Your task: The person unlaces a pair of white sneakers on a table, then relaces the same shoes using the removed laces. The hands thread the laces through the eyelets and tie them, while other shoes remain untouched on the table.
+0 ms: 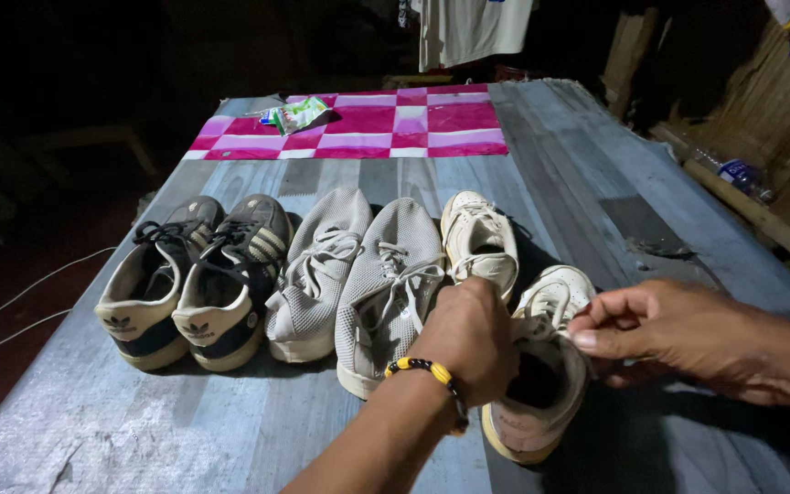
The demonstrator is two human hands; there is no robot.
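Observation:
Three pairs of shoes stand in a row on a grey table (651, 220). At the right end lies a white sneaker (541, 412), nearer to me than its mate (479, 236). My left hand (470, 337), with a yellow and black bead bracelet on the wrist, is closed over this sneaker's tongue and laces. My right hand (669, 331) pinches the lace at the sneaker's right side. In the middle sits a grey knit pair (358, 274), and at the left a dark pair with pale stripes (196, 279).
A pink and white checked cloth (368, 123) covers the table's far end, with a small green packet (299, 113) on it. A white cable (20, 311) runs over the dark floor at left. Wooden poles and a plastic bottle (733, 172) lie at right. Clothing hangs behind.

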